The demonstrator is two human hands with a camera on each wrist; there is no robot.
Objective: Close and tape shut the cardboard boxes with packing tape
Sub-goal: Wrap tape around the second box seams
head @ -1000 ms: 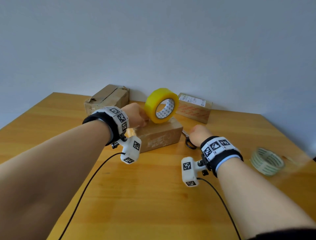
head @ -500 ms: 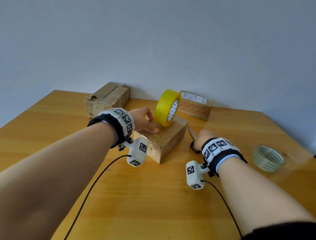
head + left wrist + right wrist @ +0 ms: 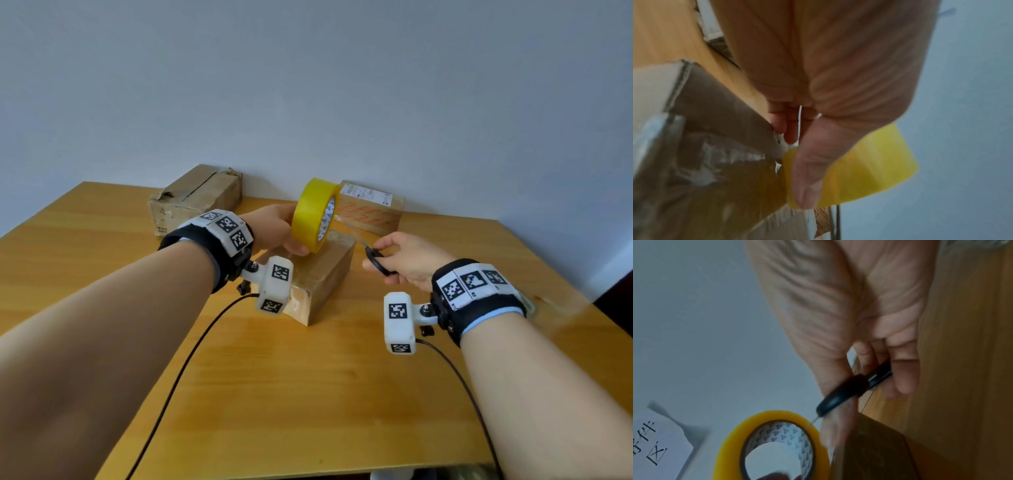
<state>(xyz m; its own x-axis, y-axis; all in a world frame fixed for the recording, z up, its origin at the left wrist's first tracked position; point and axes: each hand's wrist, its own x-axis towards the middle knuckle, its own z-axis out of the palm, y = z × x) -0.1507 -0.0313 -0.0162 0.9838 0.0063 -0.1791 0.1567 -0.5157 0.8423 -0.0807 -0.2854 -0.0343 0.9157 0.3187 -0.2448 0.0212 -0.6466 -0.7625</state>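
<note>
Head view: tape roll (image 3: 317, 214) on closed box (image 3: 322, 277).

I count three cardboard boxes on the counter (image 3: 308, 394) — the near box (image 3: 325, 274), a worn box (image 3: 195, 198) far left, and a labelled box (image 3: 371, 209) by the wall. One roll of yellow tape (image 3: 313, 214), one pair of scissors (image 3: 376, 262) — and my two hands, left hand (image 3: 274, 229) and right hand (image 3: 407, 258).
</note>
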